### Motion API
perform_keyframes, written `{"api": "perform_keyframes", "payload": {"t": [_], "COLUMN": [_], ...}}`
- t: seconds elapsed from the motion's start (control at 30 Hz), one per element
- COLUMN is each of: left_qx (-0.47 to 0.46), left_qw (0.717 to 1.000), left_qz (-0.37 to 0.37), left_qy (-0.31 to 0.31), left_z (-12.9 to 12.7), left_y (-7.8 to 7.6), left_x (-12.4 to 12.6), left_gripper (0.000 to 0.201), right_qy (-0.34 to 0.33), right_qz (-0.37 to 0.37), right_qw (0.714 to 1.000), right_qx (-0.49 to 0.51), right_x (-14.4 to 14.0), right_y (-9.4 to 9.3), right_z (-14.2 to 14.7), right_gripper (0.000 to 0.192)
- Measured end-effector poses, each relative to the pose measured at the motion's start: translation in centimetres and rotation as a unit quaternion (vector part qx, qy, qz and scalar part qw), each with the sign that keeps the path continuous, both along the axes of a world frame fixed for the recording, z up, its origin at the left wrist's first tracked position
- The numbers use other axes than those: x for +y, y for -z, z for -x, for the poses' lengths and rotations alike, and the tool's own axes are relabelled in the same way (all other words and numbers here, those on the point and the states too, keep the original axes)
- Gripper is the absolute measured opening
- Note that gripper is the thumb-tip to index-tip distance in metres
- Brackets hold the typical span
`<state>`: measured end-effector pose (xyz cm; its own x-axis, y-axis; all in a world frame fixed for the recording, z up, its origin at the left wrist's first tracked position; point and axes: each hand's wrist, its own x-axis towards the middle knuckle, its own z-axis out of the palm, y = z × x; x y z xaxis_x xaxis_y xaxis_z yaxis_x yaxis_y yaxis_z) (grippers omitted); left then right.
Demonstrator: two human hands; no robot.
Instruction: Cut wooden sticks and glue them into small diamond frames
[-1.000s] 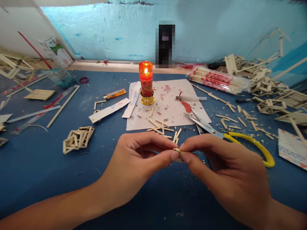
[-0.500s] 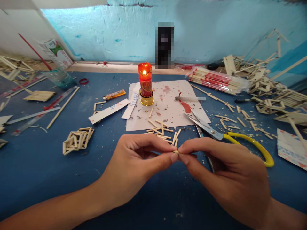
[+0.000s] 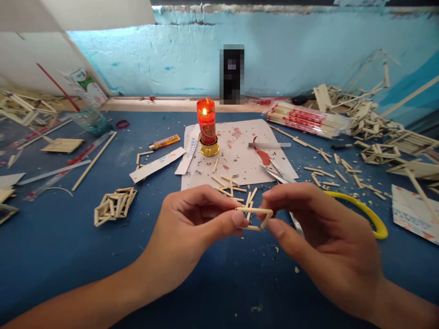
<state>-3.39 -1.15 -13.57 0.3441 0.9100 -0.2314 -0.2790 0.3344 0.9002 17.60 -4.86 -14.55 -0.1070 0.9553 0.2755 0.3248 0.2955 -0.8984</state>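
Between thumb and index finger, my left hand (image 3: 192, 233) pinches a small frame of short wooden sticks (image 3: 255, 211), its left end hidden by the fingers. My right hand (image 3: 332, 242) is at the frame's right corner, thumb and index finger apart; whether the thumb touches the corner I cannot tell. Loose short sticks (image 3: 230, 186) lie just beyond the hands, partly on a white sheet of paper (image 3: 236, 160). Scissors with yellow handles (image 3: 372, 214) lie partly behind my right hand. To the left stands a small structure of joined sticks (image 3: 115, 205).
A lit red candle (image 3: 207, 125) in a gold base stands on the paper. An orange lighter (image 3: 165, 141) and a printed white strip (image 3: 157, 164) lie left of it. Bagged sticks (image 3: 305, 119) sit at the back right, near piled stick structures (image 3: 373, 114). A plastic cup (image 3: 91, 119) holds a red stick.
The stick frame, mostly hidden by my fingers before, now shows between the hands. My right thumb and index finger have spread apart from their pinch.
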Motion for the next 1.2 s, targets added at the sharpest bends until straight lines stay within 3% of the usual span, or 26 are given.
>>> {"api": "perform_keyframes", "payload": {"t": [0.67, 0.93, 1.2], "left_qx": [0.004, 0.02, 0.093], "left_qw": [1.0, 0.999, 0.991], "left_qz": [-0.02, -0.027, -0.101], "left_qy": [-0.002, -0.002, -0.004], "left_z": [0.2, -0.1, -0.4], "left_y": [0.1, 0.0, 0.1], "left_x": [-0.2, 0.0, -0.8], "left_gripper": [0.012, 0.015, 0.016], "right_qy": [0.05, 0.021, -0.045], "right_qz": [-0.024, -0.027, -0.121], "right_qw": [0.998, 0.999, 0.991], "right_qx": [-0.036, -0.016, -0.031], "right_x": [0.5, 0.7, 1.1], "right_y": [-0.6, -0.5, -0.6], "right_z": [0.1, 0.3, 0.9], "right_gripper": [0.017, 0.014, 0.017]}}
